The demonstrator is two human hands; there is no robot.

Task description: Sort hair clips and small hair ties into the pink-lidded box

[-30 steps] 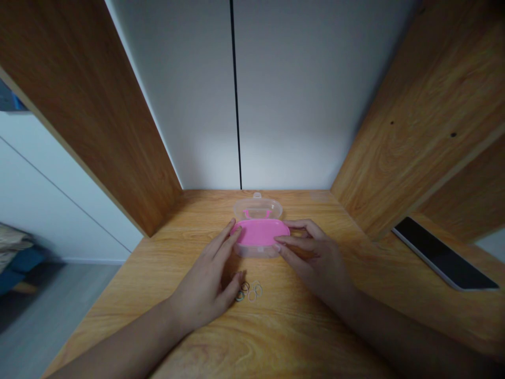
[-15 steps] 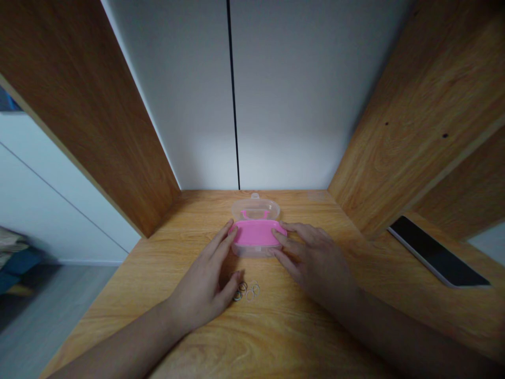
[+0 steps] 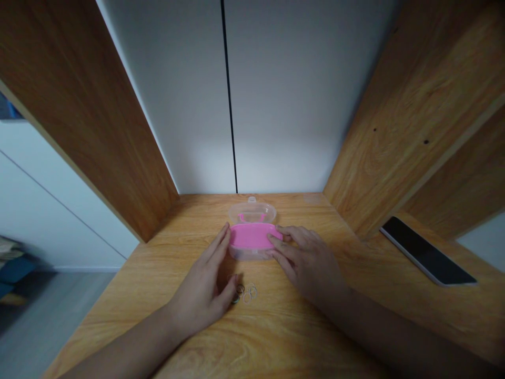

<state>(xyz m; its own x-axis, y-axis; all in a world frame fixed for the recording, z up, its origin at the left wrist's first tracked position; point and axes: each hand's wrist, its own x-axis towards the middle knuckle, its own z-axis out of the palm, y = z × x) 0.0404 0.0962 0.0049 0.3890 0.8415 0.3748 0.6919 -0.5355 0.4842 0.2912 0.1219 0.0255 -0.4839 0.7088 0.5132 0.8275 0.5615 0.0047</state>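
A small pink box with its clear lid swung open behind it sits on the wooden desk. My left hand lies flat, fingers stretched, fingertips touching the box's left end. My right hand rests open on the desk with its fingers against the box's right end. Several thin clear rings lie on the desk in front of the box, beside my left thumb.
A dark phone lies on the desk at the right. Wooden side panels rise on both sides of the nook, with a white wall behind. The floor drops off at the left.
My right hand has flattened from a pinch at the box's right end to fingers laid against it. The left hand stays put. The view has shifted slightly.
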